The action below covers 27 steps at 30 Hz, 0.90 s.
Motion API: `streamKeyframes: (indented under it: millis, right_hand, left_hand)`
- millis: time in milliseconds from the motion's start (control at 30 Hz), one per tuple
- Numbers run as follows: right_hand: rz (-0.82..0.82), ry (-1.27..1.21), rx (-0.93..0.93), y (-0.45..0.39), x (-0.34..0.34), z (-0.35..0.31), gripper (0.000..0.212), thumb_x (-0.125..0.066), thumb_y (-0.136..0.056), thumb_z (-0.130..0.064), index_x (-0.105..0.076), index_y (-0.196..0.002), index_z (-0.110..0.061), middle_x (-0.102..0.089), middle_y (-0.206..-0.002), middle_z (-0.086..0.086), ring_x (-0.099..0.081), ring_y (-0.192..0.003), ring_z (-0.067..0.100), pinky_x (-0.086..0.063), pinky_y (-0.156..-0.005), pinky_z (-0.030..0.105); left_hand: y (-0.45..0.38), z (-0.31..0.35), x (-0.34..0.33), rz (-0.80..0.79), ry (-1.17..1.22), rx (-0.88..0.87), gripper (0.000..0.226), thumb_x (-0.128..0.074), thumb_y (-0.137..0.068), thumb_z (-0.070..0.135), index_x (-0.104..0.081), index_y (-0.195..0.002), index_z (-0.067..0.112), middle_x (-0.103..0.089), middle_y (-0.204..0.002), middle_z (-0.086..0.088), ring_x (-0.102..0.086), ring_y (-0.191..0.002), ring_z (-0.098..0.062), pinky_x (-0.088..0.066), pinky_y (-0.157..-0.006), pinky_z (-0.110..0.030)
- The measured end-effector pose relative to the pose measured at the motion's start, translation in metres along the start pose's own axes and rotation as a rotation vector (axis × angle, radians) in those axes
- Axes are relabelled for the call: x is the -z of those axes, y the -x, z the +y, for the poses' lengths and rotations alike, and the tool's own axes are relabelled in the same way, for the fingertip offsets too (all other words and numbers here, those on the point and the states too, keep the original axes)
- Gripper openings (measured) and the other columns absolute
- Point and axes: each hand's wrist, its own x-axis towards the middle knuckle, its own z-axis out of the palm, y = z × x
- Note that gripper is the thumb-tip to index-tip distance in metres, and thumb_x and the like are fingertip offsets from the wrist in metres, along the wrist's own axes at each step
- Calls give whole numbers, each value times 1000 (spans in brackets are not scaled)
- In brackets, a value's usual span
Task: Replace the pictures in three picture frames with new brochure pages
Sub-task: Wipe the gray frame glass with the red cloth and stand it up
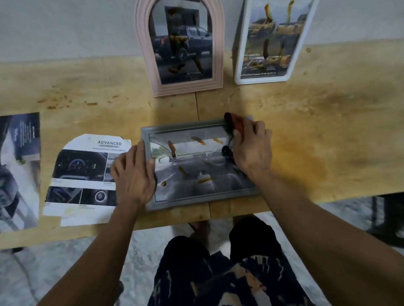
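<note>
Grey rectangular picture frames like this one [198, 163] are slippery work, and ours lies flat near the table's [313, 127] front edge, glass up, showing a pale car-interior page dotted with orange marks. Our left hand [132, 174] presses flat on the frame's left border, fingers resting and not clenched around anything. Our right hand [251, 147], at the frame's upper right corner, is closed on a red and black tool [236, 124], probably scissors, though blur keeps us from being sure.

We judge 2 risks. The tool's dark end sits right over the glass, so a careless push could scratch it or tear the page. The frame also lies close to the front edge, so a hard shove could slide it off.

Behind the grey frame, a pink arched frame [181, 41] and a white rounded frame [277, 32] lean against the wall, each holding a vehicle page. Left of the grey frame lie a cut arch-topped brochure page [84, 179] and a darker brochure sheet [10, 171].
</note>
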Motion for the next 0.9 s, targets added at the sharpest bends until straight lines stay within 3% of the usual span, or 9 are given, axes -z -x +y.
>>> streamKeyframes:
  millis: [133, 300, 433, 533, 733, 900]
  right_hand:
    - [35, 93, -5, 5, -22, -8, 47, -37, -103, -32, -48, -141, -7, -50, -130, 20, -42, -109, 39, -36, -89, 45]
    - [90, -37, -7, 14, -38, -23, 44, -41, -101, -23, -51, -137, 1, -52, -127, 23, -43, -114, 42, -32, -102, 49]
    - [56, -169, 7, 18, -42, -43, 39, -43, -101, -21, -55, -134, -5, -54, -126, 18, -46, -111, 35, -42, -93, 45]
    - [50, -222, 44, 25, -49, -63, 34, -48, -100, -20, -59, -129, -5, -56, -124, 16, -49, -109, 33, -40, -88, 37]
    - [-43, -273, 235, 30, -66, -103, 33, -49, -97, -20, -63, -122, -5, -58, -113, 17, -50, -103, 36, -45, -89, 44]
    - [-209, -195, 479, 28, -74, -122, 32, -49, -97, -20, -63, -123, -5, -58, -111, 17, -53, -99, 37, -45, -86, 42]
  left_hand:
    - [-1, -1, -5, -26, -43, 14, 64, -17, -102, 50, -18, -157, 18, -26, -160, -7, -25, -137, -36, -17, -111, -57]
    - [-2, -1, -12, -35, -58, 55, 66, -17, -100, 52, -16, -158, 20, -20, -163, -1, -21, -139, -34, -13, -111, -57]
    - [-4, -2, -14, -52, -63, 68, 65, -15, -100, 52, -14, -158, 22, -17, -163, 2, -19, -141, -34, -13, -111, -58]
    - [-4, -2, -15, -45, -74, 75, 65, -14, -100, 51, -14, -158, 22, -16, -164, 3, -20, -141, -34, -14, -111, -58]
    - [-3, -2, -14, -26, -56, 79, 59, -17, -103, 46, -16, -157, 23, -17, -163, 6, -20, -140, -31, -16, -111, -57]
    - [-1, -5, -14, 14, -35, 87, 54, -18, -105, 41, -22, -156, 25, -21, -163, 9, -24, -140, -29, -18, -112, -58]
